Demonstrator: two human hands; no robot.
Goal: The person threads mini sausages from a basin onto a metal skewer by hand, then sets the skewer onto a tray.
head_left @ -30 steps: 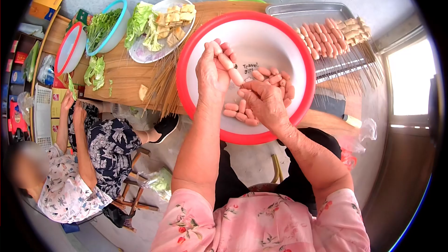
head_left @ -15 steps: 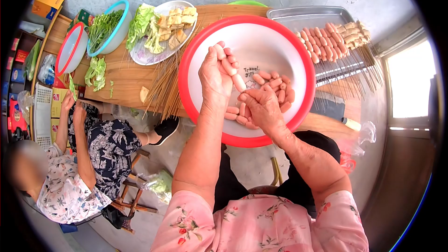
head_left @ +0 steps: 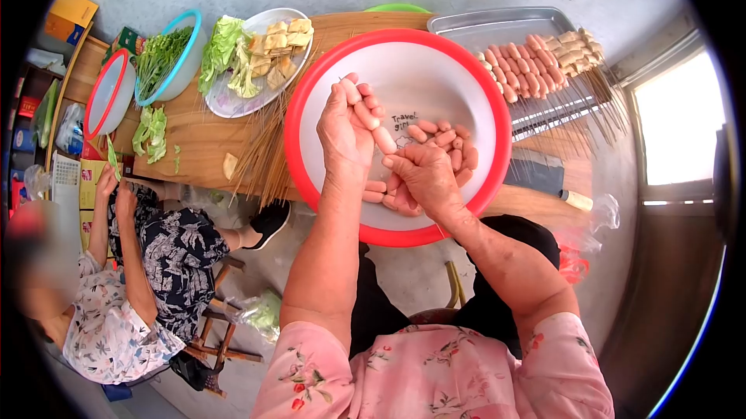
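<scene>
Over the large white basin with a red rim (head_left: 501,135), my left hand (head_left: 346,135) is closed around a slanting row of small pink sausages (head_left: 364,115). The lowest sausage (head_left: 383,139) in that row reaches toward my right hand (head_left: 426,180). My right hand is closed at the row's lower end, fingertips against that sausage. A thin skewer (head_left: 440,229) seems to come out below it, mostly hidden by the palm. More loose sausages (head_left: 457,147) lie on the basin floor, to the right of and beneath my right hand.
A metal tray (head_left: 497,21) at the back right bears rows of skewered sausages (head_left: 524,68). Near it lies a cleaver (head_left: 536,174). Bare skewers (head_left: 268,143) lie left of the basin. Further left are a plate (head_left: 221,104), greens (head_left: 163,54) and a seated person (head_left: 116,310) holding a leaf.
The whole view has shifted slightly, so the table and basin sit a little further left. Both my hands keep nearly the same hold on the row of sausages.
</scene>
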